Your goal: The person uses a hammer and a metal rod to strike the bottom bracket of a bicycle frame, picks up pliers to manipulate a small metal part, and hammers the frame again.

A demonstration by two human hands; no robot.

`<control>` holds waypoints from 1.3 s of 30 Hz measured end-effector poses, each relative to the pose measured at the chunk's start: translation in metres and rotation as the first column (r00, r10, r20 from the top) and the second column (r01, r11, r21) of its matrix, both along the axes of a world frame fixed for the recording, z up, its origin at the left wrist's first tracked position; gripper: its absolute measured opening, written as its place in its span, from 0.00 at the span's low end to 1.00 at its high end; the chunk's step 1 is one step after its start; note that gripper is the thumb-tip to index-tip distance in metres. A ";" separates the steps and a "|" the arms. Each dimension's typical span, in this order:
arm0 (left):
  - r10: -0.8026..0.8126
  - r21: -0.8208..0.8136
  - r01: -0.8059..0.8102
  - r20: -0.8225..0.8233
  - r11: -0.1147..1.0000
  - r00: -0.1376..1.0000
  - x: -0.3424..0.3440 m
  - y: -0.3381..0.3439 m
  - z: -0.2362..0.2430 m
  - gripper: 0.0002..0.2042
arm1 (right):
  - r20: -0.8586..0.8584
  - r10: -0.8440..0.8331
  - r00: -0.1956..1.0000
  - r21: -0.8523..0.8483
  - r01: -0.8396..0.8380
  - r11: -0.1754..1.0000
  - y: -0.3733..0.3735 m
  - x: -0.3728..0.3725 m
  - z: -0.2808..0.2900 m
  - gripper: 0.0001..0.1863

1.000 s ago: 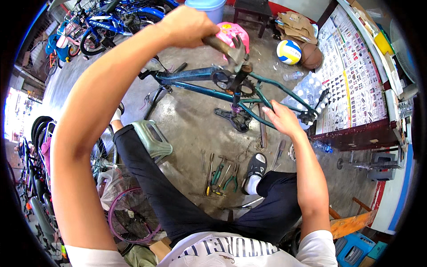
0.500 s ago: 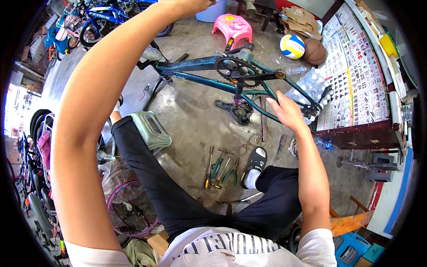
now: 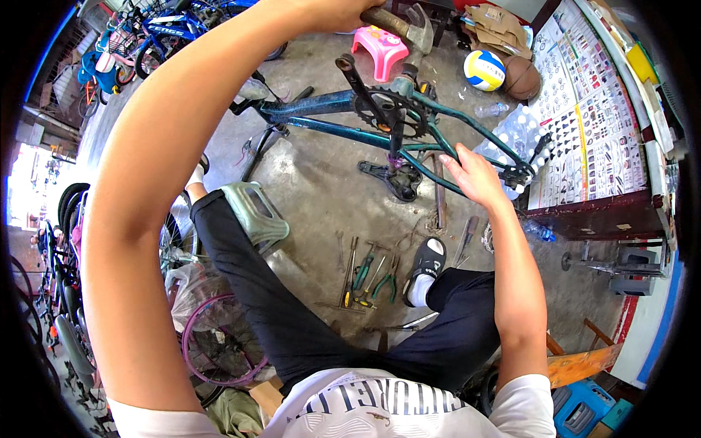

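Note:
A teal bicycle frame (image 3: pixel 332 130) is held up in front of me, its black chainring (image 3: pixel 416 117) and crank arm (image 3: pixel 363 95) facing up. The crank arm points toward the far left. My right hand (image 3: pixel 473 175) grips one of the rear tubes, thumb on top, fingers partly hidden behind it. At the top edge my left hand (image 3: pixel 349 12), partly cut off, is closed round a hammer (image 3: pixel 388 22). The hammer's metal head hangs above the frame, apart from it. Below the chainring is a black saddle (image 3: pixel 394 179).
Screwdrivers, pliers (image 3: pixel 387 281) and other tools lie on the floor between my legs. A green stool (image 3: pixel 259 212) stands at my left leg, a pink stool (image 3: pixel 380 52) beyond the frame. A volleyball (image 3: pixel 483 71), basketball (image 3: pixel 521 78) and bagged bottles (image 3: pixel 515 139) sit far right. A purple-rimmed wheel (image 3: pixel 191 343) is near left.
The crank arm has swung from pointing right to pointing toward the far left. My left hand has come slightly lower and right, bringing the hammer into fuller view. My right hand stays on the tube.

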State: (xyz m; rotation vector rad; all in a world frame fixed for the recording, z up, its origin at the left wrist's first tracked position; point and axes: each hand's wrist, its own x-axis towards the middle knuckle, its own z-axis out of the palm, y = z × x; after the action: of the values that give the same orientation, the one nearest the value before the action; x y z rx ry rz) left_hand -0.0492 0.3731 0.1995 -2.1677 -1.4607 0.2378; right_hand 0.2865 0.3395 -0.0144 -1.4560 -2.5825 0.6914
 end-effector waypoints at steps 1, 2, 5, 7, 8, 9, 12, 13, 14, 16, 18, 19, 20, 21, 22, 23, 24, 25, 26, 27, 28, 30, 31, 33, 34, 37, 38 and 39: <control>0.010 -0.014 -0.010 0.002 1.000 1.000 0.000 -0.001 0.000 0.09 | -0.015 0.007 1.000 0.003 -0.007 1.000 0.001 0.000 -0.002 0.24; 0.023 -0.026 -0.022 0.003 0.999 1.000 -0.001 -0.003 0.002 0.09 | 0.012 0.000 1.000 -0.038 0.001 0.999 0.003 0.000 0.000 0.26; 0.027 -0.035 -0.028 -0.030 0.999 0.999 -0.005 -0.008 0.005 0.08 | -0.006 -0.004 1.000 -0.039 0.004 0.999 0.001 -0.002 0.000 0.26; 0.058 -0.025 -0.059 -0.028 0.998 0.998 -0.011 -0.015 0.010 0.08 | -0.009 0.012 1.000 -0.036 -0.013 0.999 0.000 -0.006 0.003 0.26; 0.074 -0.021 -0.074 0.007 0.997 0.997 -0.012 -0.011 0.004 0.08 | -0.006 0.009 1.000 -0.037 -0.009 0.999 0.002 -0.001 0.002 0.26; 0.091 -0.019 -0.090 0.042 0.996 0.995 -0.012 -0.009 -0.001 0.08 | -0.004 0.006 1.000 -0.037 -0.006 0.999 0.003 0.002 0.001 0.26; 0.001 -0.093 -0.001 0.000 0.996 1.000 -0.013 -0.014 -0.009 0.08 | 0.058 -0.016 0.998 -0.113 0.022 0.993 0.003 -0.002 0.006 0.27; -0.013 -0.091 0.013 0.000 0.996 1.000 -0.013 -0.013 -0.011 0.08 | 0.032 -0.009 0.999 -0.086 0.012 0.996 0.004 -0.001 0.003 0.27; -0.028 -0.090 0.028 0.001 0.996 1.000 -0.012 -0.014 -0.013 0.08 | 0.008 -0.003 1.000 -0.061 0.003 0.998 0.004 0.000 0.000 0.27; 0.002 -0.032 0.001 0.079 0.999 0.997 -0.010 -0.012 -0.016 0.10 | -0.023 0.004 1.000 -0.027 -0.004 1.000 0.003 0.003 -0.005 0.27; 0.032 -0.007 -0.032 0.109 0.999 0.994 -0.012 -0.016 -0.020 0.12 | -0.041 0.008 0.999 -0.003 -0.008 1.000 0.003 0.002 -0.004 0.27; 0.046 0.005 -0.047 0.124 0.999 0.991 -0.012 -0.018 -0.022 0.12 | -0.026 0.004 1.000 -0.024 -0.004 1.000 0.003 0.001 -0.003 0.26; 0.035 -0.103 -0.031 0.042 0.994 0.998 -0.007 -0.022 -0.016 0.11 | -0.010 -0.001 1.000 -0.045 0.000 0.999 0.002 -0.002 -0.001 0.26; 0.027 -0.099 -0.023 0.032 0.995 0.999 -0.009 -0.020 -0.018 0.11 | 0.006 -0.005 1.000 -0.066 0.005 0.998 0.003 -0.003 0.001 0.26; 0.018 -0.094 -0.016 0.021 0.995 1.000 -0.012 -0.016 -0.019 0.11 | -0.012 0.002 1.000 -0.050 -0.003 0.999 0.005 -0.002 0.000 0.26; 0.008 -0.092 -0.007 0.011 0.996 1.000 -0.015 -0.015 -0.020 0.11 | -0.031 0.009 0.999 -0.036 -0.010 0.999 0.006 0.000 -0.001 0.25; 0.071 -0.035 -0.065 0.168 0.997 0.983 -0.018 -0.015 -0.021 0.10 | -0.049 0.017 0.999 -0.022 -0.018 1.000 0.006 0.002 -0.002 0.25; 0.112 -0.028 -0.108 0.191 0.994 0.975 -0.020 -0.017 -0.025 0.10 | -0.053 0.014 0.999 -0.033 -0.016 0.999 0.004 0.001 -0.004 0.25; 0.149 -0.019 -0.149 0.219 0.989 0.964 -0.018 -0.021 -0.027 0.10 | -0.052 0.009 0.999 -0.039 -0.011 0.999 0.004 0.000 -0.003 0.24; 0.186 -0.011 -0.189 0.248 0.982 0.951 -0.017 -0.023 -0.029 0.10 | -0.050 0.004 0.999 -0.045 -0.006 0.999 0.003 0.000 -0.002 0.24; 0.127 -0.073 -0.116 0.178 0.991 0.976 -0.015 -0.024 -0.028 0.10 | -0.045 -0.001 0.999 -0.035 -0.001 0.999 0.003 0.001 -0.003 0.24; -0.027 -0.034 0.034 0.186 0.999 0.982 -0.015 -0.028 -0.035 0.09 | -0.045 0.003 0.999 -0.050 -0.005 0.999 0.003 0.001 -0.002 0.24; -0.105 -0.014 0.110 0.188 0.994 0.977 -0.014 -0.029 -0.040 0.09 | -0.044 0.004 0.999 -0.058 -0.007 0.998 0.004 0.002 -0.001 0.24; -0.045 0.021 0.041 0.207 0.999 0.977 -0.015 -0.026 -0.044 0.09 | -0.055 0.002 0.998 -0.065 -0.006 0.998 0.005 0.002 -0.002 0.24; -0.030 0.019 0.027 0.208 0.999 0.978 -0.018 -0.029 -0.046 0.09 | -0.047 0.010 0.999 -0.058 -0.013 0.998 0.004 0.000 -0.003 0.24; -0.052 -0.036 0.060 0.190 0.998 0.980 -0.013 -0.032 -0.041 0.10 | -0.054 0.023 0.998 -0.008 -0.023 1.000 0.007 0.004 -0.010 0.24; -0.051 -0.026 0.056 0.182 0.998 0.982 -0.015 -0.030 -0.041 0.10 | -0.057 0.027 0.998 -0.004 -0.027 1.000 0.006 0.003 -0.008 0.24; -0.049 -0.015 0.052 0.173 0.999 0.984 -0.018 -0.028 -0.040 0.10 | -0.060 0.031 0.998 0.001 -0.031 1.000 0.006 0.003 -0.007 0.25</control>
State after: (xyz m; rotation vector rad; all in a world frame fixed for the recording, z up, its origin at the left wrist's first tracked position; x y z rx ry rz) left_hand -0.0668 0.3453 0.1595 -2.2860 -1.4987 0.0470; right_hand 0.2897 0.3458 -0.0218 -1.3765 -2.5645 0.7275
